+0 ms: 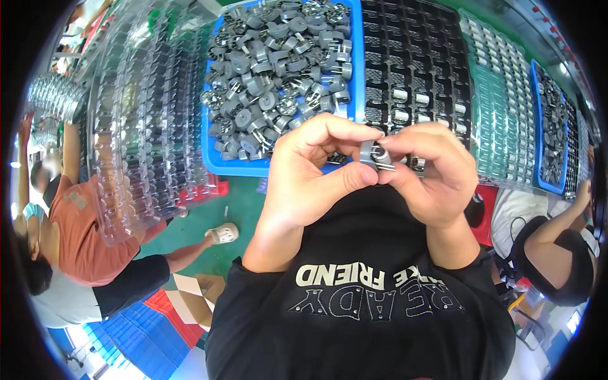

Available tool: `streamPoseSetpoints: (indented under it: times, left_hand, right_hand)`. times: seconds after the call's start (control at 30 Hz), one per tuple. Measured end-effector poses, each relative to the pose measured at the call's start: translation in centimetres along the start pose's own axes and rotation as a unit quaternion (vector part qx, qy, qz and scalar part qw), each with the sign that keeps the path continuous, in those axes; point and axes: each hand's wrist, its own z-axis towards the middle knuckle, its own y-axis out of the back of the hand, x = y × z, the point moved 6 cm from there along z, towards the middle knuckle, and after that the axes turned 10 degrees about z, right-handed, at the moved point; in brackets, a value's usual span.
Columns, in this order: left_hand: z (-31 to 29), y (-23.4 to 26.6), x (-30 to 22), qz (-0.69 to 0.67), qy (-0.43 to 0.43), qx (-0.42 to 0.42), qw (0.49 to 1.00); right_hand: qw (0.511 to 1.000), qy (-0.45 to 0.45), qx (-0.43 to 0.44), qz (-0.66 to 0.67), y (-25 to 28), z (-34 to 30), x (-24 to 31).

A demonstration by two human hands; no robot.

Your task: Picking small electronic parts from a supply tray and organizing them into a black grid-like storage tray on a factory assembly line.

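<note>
Between the fingertips of both hands is a small grey round part with metal pins [368, 154], held in front of my chest. My left hand [310, 168] pinches its left side between thumb and forefinger. From the other side my right hand [437, 168] has thumb and fingertips closed on it, and the pins point toward the right thumb. Just beyond the hands stands a blue tray [237, 168] heaped with similar grey parts [269, 69]. A black compartment tray [415, 50] lies beside it on the right, with shiny metal cylinders in several of its pockets, partly hidden by my right hand.
Stacked clear plastic trays [155, 120] stand left of the blue tray. Further right are clear-green trays [497, 101] and a second blue tray [551, 126] of grey parts. Other people are at the left and right edges. An open cardboard box [193, 297] sits low at left.
</note>
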Motion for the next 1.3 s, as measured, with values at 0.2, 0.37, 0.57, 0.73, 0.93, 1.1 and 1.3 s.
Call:
streamPoseSetpoints:
  times: [0.2, 0.37, 0.57, 0.73, 0.93, 1.1, 1.3]
  left_hand:
    - [-1.0, 0.3, -0.1, 0.137, -0.012, -0.042, 0.99]
    - [-2.2, 2.8, -2.4, 0.628, -0.044, -0.077, 0.773]
    - [-2.0, 3.6, -2.6, 0.7, -0.022, -0.022, 0.714]
    - [-1.6, 2.3, -2.7, 0.708, -0.039, -0.018, 0.705]
    - [-1.3, 3.7, -2.3, 0.679, -0.041, -0.05, 0.731]
    - [-0.8, 4.1, -2.3, 0.585, -0.05, -0.109, 0.802]
    - [-1.1, 4.6, -2.2, 0.411, -0.086, -0.132, 0.898]
  right_hand:
    - [0.99, -0.122, 0.012, 0.064, 0.3, -0.9, -2.0]
    - [0.958, -0.19, -0.018, -0.213, 7.6, 0.1, -3.9]
    - [0.918, -0.164, 0.079, -0.353, 9.0, 0.6, -6.8]
    - [0.92, -0.14, 0.11, -0.348, 10.6, 0.9, -6.8]
    - [0.779, -0.355, -0.098, -0.508, 25.6, -2.4, -10.2]
    - [0.838, -0.354, -0.114, -0.4, 30.4, -5.9, -13.5]
    - [0.885, -0.36, -0.078, -0.285, 32.4, -8.3, -15.7]
